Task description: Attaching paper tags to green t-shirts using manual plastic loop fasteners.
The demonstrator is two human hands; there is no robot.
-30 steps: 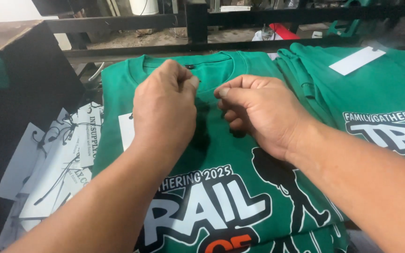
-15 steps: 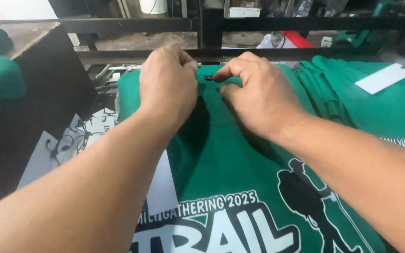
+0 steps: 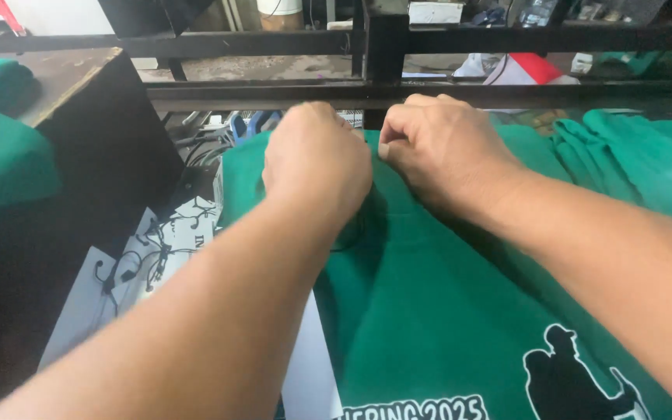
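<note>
Both fists, left hand (image 3: 316, 167) and right hand (image 3: 441, 152), pinch the green shirt (image 3: 429, 311) at its collar edge between them, keeping the cloth taut against me.

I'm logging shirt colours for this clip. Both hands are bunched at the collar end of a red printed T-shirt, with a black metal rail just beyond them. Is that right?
Not quite: the T-shirt is green, not red, as the head view shows. The rest holds: left hand and right hand are bunched at its collar end, black metal rail just beyond.
</note>
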